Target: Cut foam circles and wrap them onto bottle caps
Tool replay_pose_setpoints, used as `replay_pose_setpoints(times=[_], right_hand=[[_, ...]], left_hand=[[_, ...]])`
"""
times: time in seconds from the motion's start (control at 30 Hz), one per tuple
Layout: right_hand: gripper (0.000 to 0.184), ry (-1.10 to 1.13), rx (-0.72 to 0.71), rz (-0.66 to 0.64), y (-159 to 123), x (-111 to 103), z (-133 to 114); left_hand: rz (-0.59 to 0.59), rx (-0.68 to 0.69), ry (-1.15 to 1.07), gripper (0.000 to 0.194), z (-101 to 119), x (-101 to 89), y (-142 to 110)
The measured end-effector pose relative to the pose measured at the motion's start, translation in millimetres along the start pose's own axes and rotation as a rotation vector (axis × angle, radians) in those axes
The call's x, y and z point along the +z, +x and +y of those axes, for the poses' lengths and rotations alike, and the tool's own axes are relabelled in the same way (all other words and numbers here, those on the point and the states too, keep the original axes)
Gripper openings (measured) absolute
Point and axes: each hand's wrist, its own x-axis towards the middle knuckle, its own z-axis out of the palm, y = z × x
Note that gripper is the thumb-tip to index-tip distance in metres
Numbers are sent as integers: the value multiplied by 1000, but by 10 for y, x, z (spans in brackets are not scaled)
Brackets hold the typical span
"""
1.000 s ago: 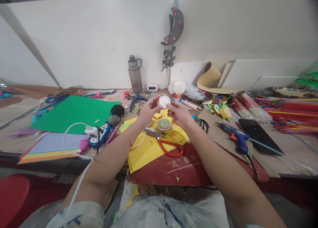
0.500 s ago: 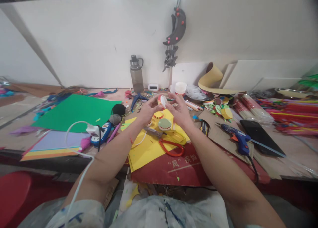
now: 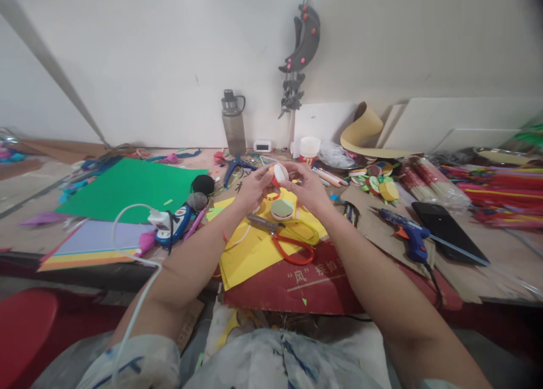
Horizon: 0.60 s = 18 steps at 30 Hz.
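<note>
Between both hands is a small round paper cup piece (image 3: 279, 174), white inside with a red band, tilted above the yellow paper. My left hand (image 3: 255, 186) pinches its left side, and my right hand (image 3: 306, 186) has its fingers closed on the right side. Just below lies a similar round piece with a green top (image 3: 281, 209). A yellow-and-red round piece (image 3: 272, 195) is partly hidden behind it. Scissors (image 3: 292, 247) with red and yellow handles rest on the yellow paper (image 3: 241, 264), nearer my body.
A glue gun (image 3: 407, 230) and a black phone (image 3: 449, 233) lie at right. Green sheet (image 3: 131, 191) and a power strip (image 3: 173, 230) with a white cable are at left. A bottle (image 3: 233, 123) and a paper cup (image 3: 309, 150) stand at the back.
The fingers of my right hand have come down and closed in on the cup piece, which has turned slightly. More of the scissors' blades now shows.
</note>
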Motion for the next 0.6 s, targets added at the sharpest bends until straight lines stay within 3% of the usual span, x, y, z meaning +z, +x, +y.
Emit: replay_pose_setpoints(times=[0.17, 0.37, 0.6], right_hand=[[42, -49, 22, 60, -35, 41, -7], [33, -236, -87, 162, -85, 85, -85], [36, -179, -61, 228, -87, 72, -117]], left_hand=[[-4, -29, -1, 70, -37, -9, 7], [12, -88, -69, 49, -42, 52, -26], [-31, -100, -92, 46, -53, 17, -19]])
